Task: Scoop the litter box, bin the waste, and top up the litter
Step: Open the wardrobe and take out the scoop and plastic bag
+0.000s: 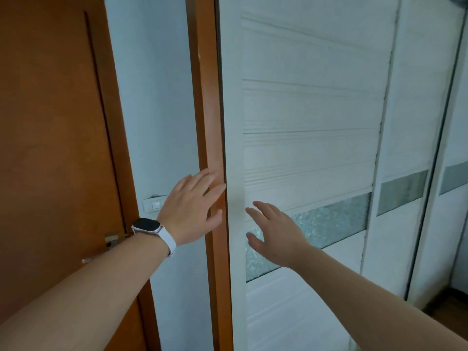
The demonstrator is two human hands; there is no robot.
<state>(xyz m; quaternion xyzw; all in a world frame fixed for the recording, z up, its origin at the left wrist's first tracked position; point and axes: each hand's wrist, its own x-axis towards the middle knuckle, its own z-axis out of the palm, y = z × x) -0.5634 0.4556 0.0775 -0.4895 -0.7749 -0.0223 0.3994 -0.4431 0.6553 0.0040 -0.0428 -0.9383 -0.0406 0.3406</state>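
No text, label, brand, number or sign can be read here. The square black face of the white-strapped wristwatch (146, 225) is dark, and the small white plastic wall switch (154, 204) shows no legible marking.

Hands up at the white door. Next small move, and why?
Probably slide the white door right with the left hand at its edge: it and the right hand are open, the door sits shut against the brown frame, no litter box shows.

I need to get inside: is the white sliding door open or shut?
Shut: the white sliding door has its left edge against the brown frame, no opening visible.
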